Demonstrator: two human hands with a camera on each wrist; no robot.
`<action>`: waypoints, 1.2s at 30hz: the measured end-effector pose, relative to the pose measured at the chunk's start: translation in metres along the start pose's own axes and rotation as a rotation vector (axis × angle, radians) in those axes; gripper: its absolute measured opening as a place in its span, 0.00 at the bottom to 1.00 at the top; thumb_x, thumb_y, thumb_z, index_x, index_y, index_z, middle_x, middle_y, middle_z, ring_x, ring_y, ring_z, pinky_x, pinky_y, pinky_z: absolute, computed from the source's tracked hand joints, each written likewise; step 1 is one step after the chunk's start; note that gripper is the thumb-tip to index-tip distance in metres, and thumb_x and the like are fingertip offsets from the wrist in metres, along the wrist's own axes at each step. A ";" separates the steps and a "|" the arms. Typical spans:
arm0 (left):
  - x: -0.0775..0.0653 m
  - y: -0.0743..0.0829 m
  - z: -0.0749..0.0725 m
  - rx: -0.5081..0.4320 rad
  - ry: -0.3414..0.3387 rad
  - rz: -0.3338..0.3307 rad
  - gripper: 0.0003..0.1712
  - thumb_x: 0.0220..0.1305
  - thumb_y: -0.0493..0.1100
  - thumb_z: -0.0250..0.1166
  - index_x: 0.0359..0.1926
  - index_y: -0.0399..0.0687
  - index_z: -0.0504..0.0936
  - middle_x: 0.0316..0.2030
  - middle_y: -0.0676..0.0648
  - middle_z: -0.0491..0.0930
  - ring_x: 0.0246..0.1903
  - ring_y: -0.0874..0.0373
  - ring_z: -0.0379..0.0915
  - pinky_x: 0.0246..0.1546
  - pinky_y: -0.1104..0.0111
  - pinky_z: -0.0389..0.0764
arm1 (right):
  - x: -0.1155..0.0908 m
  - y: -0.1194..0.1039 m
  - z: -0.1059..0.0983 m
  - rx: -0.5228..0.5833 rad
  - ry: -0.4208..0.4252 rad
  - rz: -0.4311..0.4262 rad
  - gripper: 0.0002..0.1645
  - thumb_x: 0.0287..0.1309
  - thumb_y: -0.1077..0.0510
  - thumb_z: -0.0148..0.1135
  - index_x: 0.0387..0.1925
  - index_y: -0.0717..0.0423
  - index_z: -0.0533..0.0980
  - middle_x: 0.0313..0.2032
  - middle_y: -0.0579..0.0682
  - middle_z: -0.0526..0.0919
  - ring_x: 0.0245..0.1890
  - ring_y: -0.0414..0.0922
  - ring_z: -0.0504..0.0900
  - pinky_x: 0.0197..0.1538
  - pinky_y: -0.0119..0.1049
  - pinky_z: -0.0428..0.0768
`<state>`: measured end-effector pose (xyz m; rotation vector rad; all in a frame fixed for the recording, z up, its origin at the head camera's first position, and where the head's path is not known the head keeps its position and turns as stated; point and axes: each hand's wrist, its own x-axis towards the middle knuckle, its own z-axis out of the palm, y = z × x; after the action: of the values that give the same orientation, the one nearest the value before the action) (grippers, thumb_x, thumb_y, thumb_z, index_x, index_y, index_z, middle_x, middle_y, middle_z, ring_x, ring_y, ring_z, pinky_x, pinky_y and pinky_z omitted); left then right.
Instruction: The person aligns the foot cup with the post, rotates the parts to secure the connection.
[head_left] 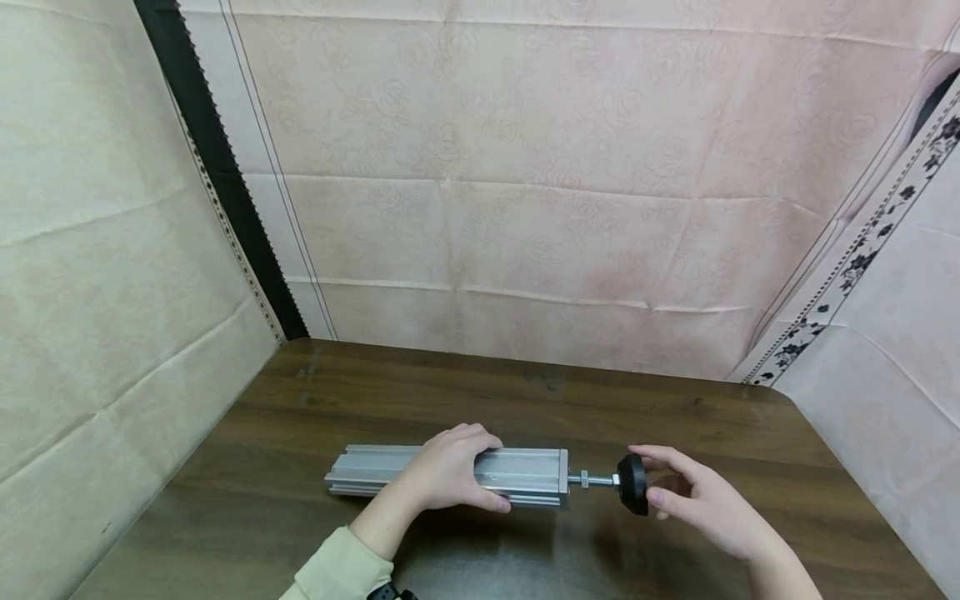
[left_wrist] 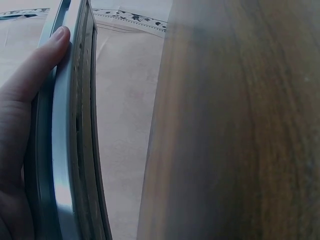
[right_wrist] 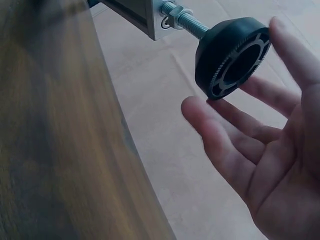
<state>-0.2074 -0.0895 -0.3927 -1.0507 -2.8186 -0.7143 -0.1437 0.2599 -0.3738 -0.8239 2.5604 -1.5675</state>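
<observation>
The right hand [head_left: 701,497] has its fingers [right_wrist: 287,45] spread apart around the black foot [head_left: 633,484], one fingertip touching the rim and the thumb tip just beside it, the others loosely bent behind; nothing suggests a firm clamp, though how hard they press I cannot tell. The left hand [head_left: 450,475] is clamped on the aluminium profile [head_left: 531,472], its fingers over the far side and its thumb along the near one

Just beyond the right fingertips, the foot sits on the end of a threaded rod [right_wrist: 193,25]. Further from them, towards the left hand, come a hex nut [right_wrist: 176,17] and then the end plate [head_left: 563,479], into which the rod runs. The profile lies between and past the left fingers, seemingly held above the wooden surface [head_left: 525,383]

Judging by this pose, the step in hand is turning or adjusting the foot while the left hand steadies the profile. The next move seems to call for thumb and fingertips to close evenly on the rim and twist about the rod's line, with the left fingers keeping the profile from rolling
</observation>
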 end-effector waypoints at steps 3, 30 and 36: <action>0.000 0.000 0.000 -0.003 -0.003 -0.005 0.42 0.38 0.72 0.68 0.51 0.52 0.78 0.44 0.58 0.76 0.43 0.61 0.70 0.45 0.62 0.71 | 0.000 0.003 -0.001 0.015 -0.022 -0.066 0.38 0.55 0.72 0.59 0.66 0.55 0.60 0.54 0.40 0.70 0.43 0.41 0.80 0.40 0.35 0.78; -0.001 0.000 0.000 0.003 -0.001 -0.014 0.43 0.38 0.72 0.68 0.52 0.51 0.78 0.44 0.57 0.75 0.43 0.60 0.69 0.47 0.63 0.71 | -0.001 0.002 0.002 0.062 -0.074 -0.155 0.46 0.51 0.74 0.63 0.68 0.61 0.52 0.63 0.43 0.61 0.51 0.40 0.76 0.44 0.33 0.75; -0.002 0.000 0.001 0.000 0.001 -0.006 0.43 0.38 0.73 0.68 0.51 0.52 0.78 0.44 0.57 0.75 0.43 0.60 0.69 0.46 0.63 0.71 | -0.003 -0.001 0.003 0.017 -0.039 -0.099 0.38 0.53 0.72 0.61 0.64 0.56 0.60 0.50 0.48 0.76 0.42 0.42 0.80 0.38 0.34 0.77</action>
<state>-0.2060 -0.0902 -0.3939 -1.0424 -2.8219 -0.7154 -0.1401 0.2580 -0.3750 -0.9841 2.5118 -1.5798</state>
